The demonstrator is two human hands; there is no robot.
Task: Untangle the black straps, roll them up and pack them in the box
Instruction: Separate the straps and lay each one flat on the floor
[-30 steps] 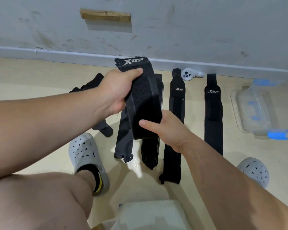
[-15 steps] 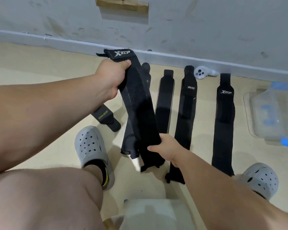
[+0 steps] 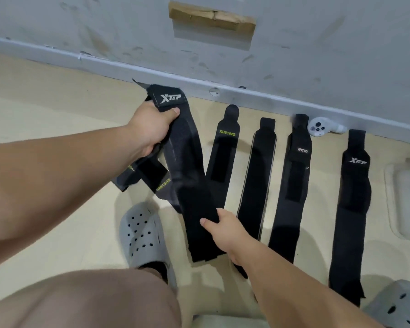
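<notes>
I hold a long black XTEP strap [image 3: 189,176] stretched between both hands. My left hand [image 3: 149,129] grips its logo end near the wall. My right hand [image 3: 225,229] pinches its lower end near my foot. Several other black straps lie flat and parallel on the floor: a XUEYING strap [image 3: 223,162], a plain one [image 3: 257,178], one marked INCYO [image 3: 294,181] and another XTEP strap [image 3: 352,209]. A tangled XUEYING strap [image 3: 149,177] lies under my left forearm. The clear plastic box [image 3: 405,200] sits at the right edge, partly cut off.
A grey wall with a skirting board runs close behind the straps. A white controller [image 3: 322,127] lies against the skirting. My grey clog [image 3: 143,235] stands left of the held strap; the other clog [image 3: 398,306] is at bottom right. My bare knee fills the lower left.
The held strap has been pulled out from a folded bunch to its full length. My right hand slid down toward its lower end. The view shifted left, showing more laid-out straps.
</notes>
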